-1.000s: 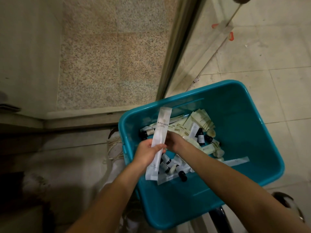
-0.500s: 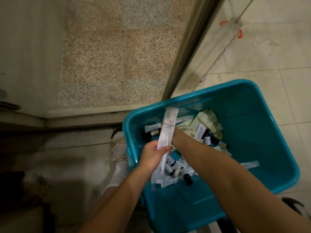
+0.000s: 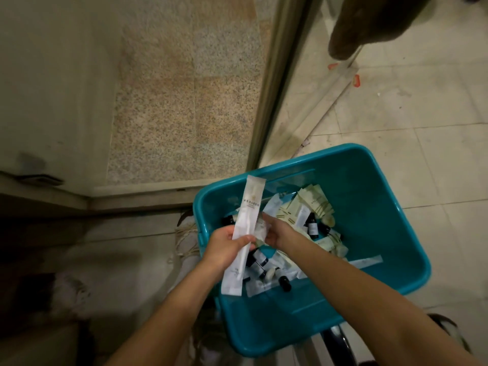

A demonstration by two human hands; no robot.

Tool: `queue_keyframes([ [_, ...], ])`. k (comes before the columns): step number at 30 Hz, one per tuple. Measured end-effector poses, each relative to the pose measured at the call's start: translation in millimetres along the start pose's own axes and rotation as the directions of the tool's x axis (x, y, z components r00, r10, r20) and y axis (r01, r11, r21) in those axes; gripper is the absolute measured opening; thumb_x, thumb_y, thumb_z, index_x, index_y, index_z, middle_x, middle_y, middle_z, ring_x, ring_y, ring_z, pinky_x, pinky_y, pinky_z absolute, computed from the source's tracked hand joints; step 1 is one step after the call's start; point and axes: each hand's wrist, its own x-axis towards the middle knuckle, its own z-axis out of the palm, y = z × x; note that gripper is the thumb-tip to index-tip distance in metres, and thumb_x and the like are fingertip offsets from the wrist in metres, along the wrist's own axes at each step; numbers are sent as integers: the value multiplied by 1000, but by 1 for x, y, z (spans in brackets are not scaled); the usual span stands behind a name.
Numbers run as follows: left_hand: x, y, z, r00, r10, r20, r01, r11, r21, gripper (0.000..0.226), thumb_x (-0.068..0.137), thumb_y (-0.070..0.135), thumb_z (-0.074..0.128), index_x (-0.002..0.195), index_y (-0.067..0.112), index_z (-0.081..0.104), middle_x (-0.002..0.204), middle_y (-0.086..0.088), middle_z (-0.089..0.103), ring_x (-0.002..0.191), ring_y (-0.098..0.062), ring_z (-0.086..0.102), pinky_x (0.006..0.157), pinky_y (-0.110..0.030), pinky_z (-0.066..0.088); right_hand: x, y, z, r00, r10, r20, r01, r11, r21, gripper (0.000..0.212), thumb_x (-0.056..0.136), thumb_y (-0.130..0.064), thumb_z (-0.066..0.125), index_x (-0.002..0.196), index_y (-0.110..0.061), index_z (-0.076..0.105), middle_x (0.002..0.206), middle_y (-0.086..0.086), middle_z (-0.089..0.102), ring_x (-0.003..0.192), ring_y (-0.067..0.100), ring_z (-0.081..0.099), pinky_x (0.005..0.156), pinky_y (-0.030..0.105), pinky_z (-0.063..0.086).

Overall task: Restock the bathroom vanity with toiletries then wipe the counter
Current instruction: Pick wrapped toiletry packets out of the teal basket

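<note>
A teal plastic bin [image 3: 369, 180] holds several small dark bottles [image 3: 311, 227], pale green sachets [image 3: 317, 199] and long white wrapped packets. My left hand [image 3: 224, 249] grips a long white toothbrush packet [image 3: 247, 215] upright over the bin's left edge. My right hand [image 3: 277, 231] is just right of it, its fingers pinching a small crinkled clear packet [image 3: 260, 228] lifted out of the pile.
A speckled granite floor panel [image 3: 184, 101] lies beyond a raised sill. A metal door frame [image 3: 274, 83] runs diagonally at the centre. Pale floor tiles [image 3: 409, 114] spread on the right, and a dark brown object [image 3: 369, 27] hangs at the top right. A shoe [image 3: 187, 241] sits left of the bin.
My right hand has come up out of the pile of toiletries with a small clear packet, next to the toothbrush packet. My left hand has kept its hold.
</note>
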Motion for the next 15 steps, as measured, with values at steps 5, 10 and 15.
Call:
queue_keyframes([
  [5, -51, 31, -12, 992, 80, -94, -74, 995, 68, 18, 86, 10, 64, 104, 4, 66, 91, -11, 70, 64, -6, 66, 59, -17, 52, -70, -23, -24, 999, -20, -34, 20, 1000, 7, 18, 97, -20, 52, 108, -5, 51, 84, 10, 55, 72, 22, 56, 42, 26, 50],
  [10, -118, 73, 0, 977, 170, -131, -155, 981, 117, 7, 86, 12, 65, 81, 16, 68, 85, -6, 70, 78, -21, 64, 72, -29, 51, -168, -52, -44, 996, -45, 76, 56, 987, -150, 25, 96, 4, 42, 119, -4, 39, 93, 19, 54, 80, 26, 67, 38, 20, 46],
  [15, -182, 114, 27, 953, 279, -117, -258, 952, 163, 7, 87, 17, 65, 82, 20, 67, 91, -6, 72, 77, -19, 65, 74, -33, 53, -256, -84, -63, 924, -223, 309, 377, 653, -657, 60, 85, 17, 46, 135, -14, 40, 119, 15, 46, 83, 20, 58, 59, 25, 53],
])
